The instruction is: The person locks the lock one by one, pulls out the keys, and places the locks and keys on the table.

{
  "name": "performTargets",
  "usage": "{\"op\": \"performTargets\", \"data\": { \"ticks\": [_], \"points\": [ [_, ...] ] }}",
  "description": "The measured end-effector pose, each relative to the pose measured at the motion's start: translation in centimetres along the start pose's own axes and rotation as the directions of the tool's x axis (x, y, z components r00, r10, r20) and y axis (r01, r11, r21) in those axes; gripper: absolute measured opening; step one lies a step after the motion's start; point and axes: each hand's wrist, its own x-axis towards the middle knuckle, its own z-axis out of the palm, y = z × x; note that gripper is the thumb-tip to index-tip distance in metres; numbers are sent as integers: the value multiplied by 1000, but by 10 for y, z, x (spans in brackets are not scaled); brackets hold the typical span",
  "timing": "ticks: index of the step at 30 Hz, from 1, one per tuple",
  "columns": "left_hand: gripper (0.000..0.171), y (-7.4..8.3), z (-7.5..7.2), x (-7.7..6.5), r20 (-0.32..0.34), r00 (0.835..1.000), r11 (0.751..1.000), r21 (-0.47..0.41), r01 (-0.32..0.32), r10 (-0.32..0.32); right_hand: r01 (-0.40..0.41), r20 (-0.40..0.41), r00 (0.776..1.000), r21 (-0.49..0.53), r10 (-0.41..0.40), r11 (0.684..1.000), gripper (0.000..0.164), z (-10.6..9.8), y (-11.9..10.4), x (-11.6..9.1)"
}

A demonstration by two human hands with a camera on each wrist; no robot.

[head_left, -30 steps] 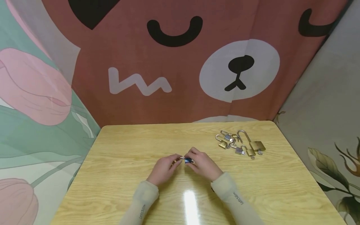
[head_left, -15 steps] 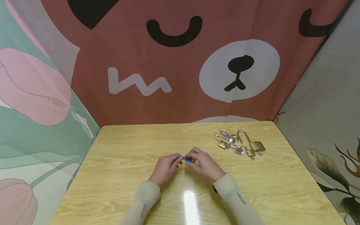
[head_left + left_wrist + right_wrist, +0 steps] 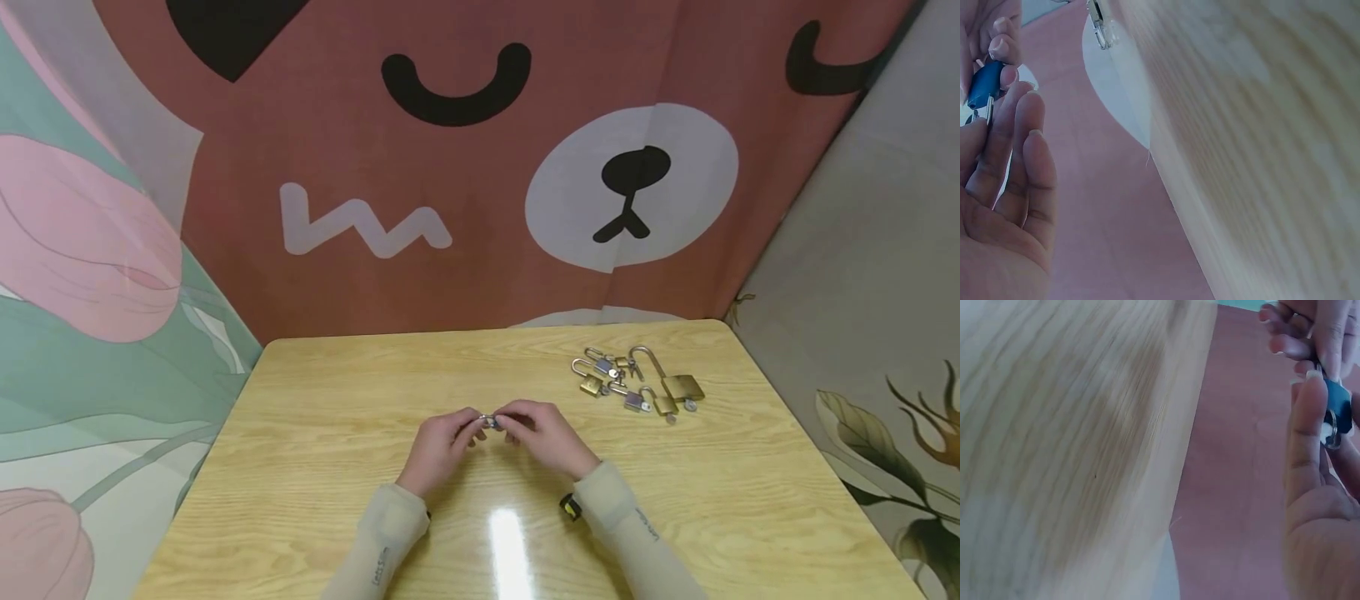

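Above the middle of the table, both hands hold a small blue padlock (image 3: pixel 986 83). My left hand (image 3: pixel 441 446) pinches its metal shackle (image 3: pixel 989 111) between thumb and fingers, with the other fingers extended. The right hand (image 3: pixel 553 437) grips the blue body (image 3: pixel 1339 403) from the other side, thumb along it. A metal ring (image 3: pixel 1334 430) hangs at the body's end, beside the right thumb. From the head view the body is mostly covered by the right fingers. Whether the shackle is locked in the body I cannot tell.
Several padlocks lie grouped at the table's back right, among them a large brass padlock (image 3: pixel 683 387) and a smaller brass one (image 3: pixel 592 385), with shackles raised. The wood-grain table (image 3: pixel 337 375) meets a brown bear-print cloth (image 3: pixel 360 292) at its back edge.
The right fingers have shifted over the padlock, so its blue body, plain to see before, is now mostly hidden in the head view. My left hand stays nearly in place.
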Motion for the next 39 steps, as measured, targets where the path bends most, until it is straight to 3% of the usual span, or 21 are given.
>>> {"op": "performTargets", "data": {
  "ticks": [6,13,22,34,39],
  "points": [
    [22,0,2,0,2,1000,999,-39,19,-19,-19,8,1000,70,18,997,17,-1,1,-1],
    [27,2,1,-2,45,999,997,-66,26,-23,-8,-8,1000,81,8,997,17,1,4,-1],
    [35,5,2,-2,82,996,999,-26,30,-28,16,21,1000,114,-19,993,16,3,2,0],
    [36,9,8,6,107,994,988,-157,10,7,110,16,994,100,-112,989,17,-5,0,0],
    [35,9,9,4,96,995,996,-91,20,-11,103,21,994,118,-107,988,16,-5,1,1]
  ]
}}
